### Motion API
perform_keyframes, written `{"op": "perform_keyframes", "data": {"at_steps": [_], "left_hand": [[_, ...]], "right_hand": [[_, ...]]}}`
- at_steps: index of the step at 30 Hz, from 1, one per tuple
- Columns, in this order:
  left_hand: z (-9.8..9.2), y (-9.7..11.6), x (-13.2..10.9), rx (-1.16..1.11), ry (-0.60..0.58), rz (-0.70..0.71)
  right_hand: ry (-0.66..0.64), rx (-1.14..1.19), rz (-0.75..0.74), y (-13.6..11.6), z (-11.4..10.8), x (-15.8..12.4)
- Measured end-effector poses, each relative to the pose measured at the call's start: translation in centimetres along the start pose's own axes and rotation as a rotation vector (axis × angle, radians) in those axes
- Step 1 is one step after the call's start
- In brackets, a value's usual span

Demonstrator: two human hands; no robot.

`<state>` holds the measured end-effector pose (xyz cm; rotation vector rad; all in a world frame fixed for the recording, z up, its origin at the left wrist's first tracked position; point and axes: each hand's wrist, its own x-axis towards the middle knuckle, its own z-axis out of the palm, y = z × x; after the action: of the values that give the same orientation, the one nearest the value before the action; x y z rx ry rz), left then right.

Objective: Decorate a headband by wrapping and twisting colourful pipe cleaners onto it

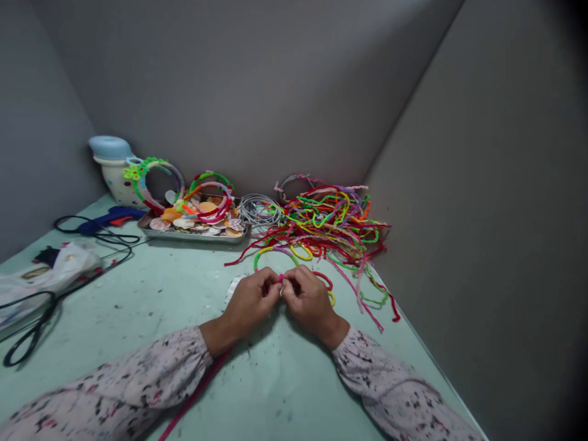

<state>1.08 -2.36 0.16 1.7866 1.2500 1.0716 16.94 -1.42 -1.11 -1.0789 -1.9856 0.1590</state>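
Note:
My left hand [252, 301] and my right hand [313, 301] meet at the middle of the table, each with thumb and fingers pinched together. Between the fingertips shows a small bright pink bit of fuzzy pipe cleaner [282, 278]. Just beyond the fingers curves a ring [272, 249] wrapped in green, yellow and purple; its near side is hidden by my hands. A long dark pink strand [195, 395] runs from beneath my left wrist toward the near edge. Red and yellow loops [327, 280] lie beside my right hand, and a white scalloped piece [233, 286] is partly covered by my left.
A heap of colourful pipe cleaners [331, 214] spreads at the back right, beside coiled grey wire [260, 210]. A metal tray [195, 236] holds shells and wrapped hoops. Leftward are a blue glue gun [108, 219], black cable [39, 327], plastic bag [76, 263] and lidded container [117, 177].

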Motion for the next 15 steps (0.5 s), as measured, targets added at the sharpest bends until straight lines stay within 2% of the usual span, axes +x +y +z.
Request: {"op": "perform_keyframes", "data": {"at_steps": [8,15], "left_hand": [[-0.10,-0.18,0.16,-0.134,-0.055,-0.030],[-0.06,-0.56,0.54,-0.404,-0.136,-0.211]], "right_hand": [[0.038,0.020,0.051,0.11,-0.06,-0.04],[0.105,0.070,0.096,0.28,-0.11,0.22]]}}
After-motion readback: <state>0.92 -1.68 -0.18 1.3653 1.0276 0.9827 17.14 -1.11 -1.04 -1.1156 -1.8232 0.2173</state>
